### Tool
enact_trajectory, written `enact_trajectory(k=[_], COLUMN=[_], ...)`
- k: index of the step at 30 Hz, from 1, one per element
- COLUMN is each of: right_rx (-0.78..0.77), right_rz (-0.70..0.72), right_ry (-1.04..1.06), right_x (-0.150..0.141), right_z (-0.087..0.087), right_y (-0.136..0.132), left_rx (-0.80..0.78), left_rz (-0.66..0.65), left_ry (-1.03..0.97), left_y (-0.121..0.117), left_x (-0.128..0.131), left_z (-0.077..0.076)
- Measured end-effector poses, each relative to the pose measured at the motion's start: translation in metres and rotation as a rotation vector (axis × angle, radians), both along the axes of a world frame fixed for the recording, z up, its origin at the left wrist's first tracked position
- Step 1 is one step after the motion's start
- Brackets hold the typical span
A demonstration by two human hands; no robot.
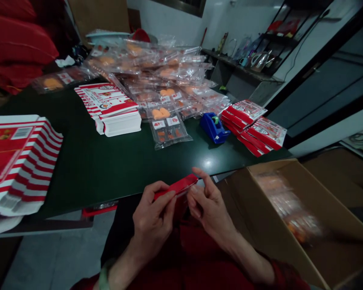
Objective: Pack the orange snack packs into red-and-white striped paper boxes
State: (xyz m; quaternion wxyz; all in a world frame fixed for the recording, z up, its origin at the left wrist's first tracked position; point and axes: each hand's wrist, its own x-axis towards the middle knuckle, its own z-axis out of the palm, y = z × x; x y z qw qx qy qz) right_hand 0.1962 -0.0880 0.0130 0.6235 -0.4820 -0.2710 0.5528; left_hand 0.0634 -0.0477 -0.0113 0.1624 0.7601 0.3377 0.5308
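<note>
My left hand (153, 211) grips a narrow red box (181, 184) at the table's near edge, thumb on the side towards me. At the box's right end is my right hand (210, 203), its thumb and curled fingers closed at the corner and its index finger raised. The box's lower part is hidden by my hands and blends with my dark red clothes. Beyond my hands, a blue tape dispenser (214, 129) stands on the table. To its left lies a clear blister pack (167, 127) with orange pieces inside.
Clear packs (169, 72) are heaped at the back of the dark green table (117, 161). Flat red-and-white cartons are stacked centre-left (109, 104) and far left (24, 161). Red-and-white packages (257, 129) lie at right. An open cardboard box (278, 165) holding clear packs stands beside me.
</note>
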Motion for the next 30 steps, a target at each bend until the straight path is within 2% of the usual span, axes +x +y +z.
enact_trajectory(k=[3,8,12,18,21,24,27,30], right_rx=[-0.09,-0.214,-0.264,-0.365,-0.422,-0.327,-0.208,-0.181], right_rz=[-0.045,-0.122,-0.158,-0.103,-0.041,-0.044,-0.071,-0.025], right_ry=[0.032,-0.029,0.03,0.075,0.051,0.083,0.106,0.106], right_x=[-0.004,-0.007,-0.009,-0.001,0.004,0.001,-0.012,-0.021], right_z=[-0.004,-0.003,-0.002,0.002,0.004,-0.004,-0.024,-0.042], right_y=[0.0,-0.006,-0.011,-0.015,-0.011,-0.006,-0.003,-0.004], left_rx=[0.025,0.046,0.038,0.074,0.103,0.114,0.095,0.085], left_rz=[-0.013,-0.033,-0.033,-0.141,-0.121,-0.045,0.029,0.122], left_ry=[0.02,0.054,0.041,0.082,0.094,0.041,0.002,-0.027], left_y=[-0.006,-0.016,-0.022,-0.028,-0.028,-0.024,-0.019,-0.015], left_x=[0.004,0.01,0.01,0.012,0.013,0.01,0.004,-0.004], left_z=[0.0,-0.003,-0.006,-0.005,-0.002,0.001,0.005,0.014])
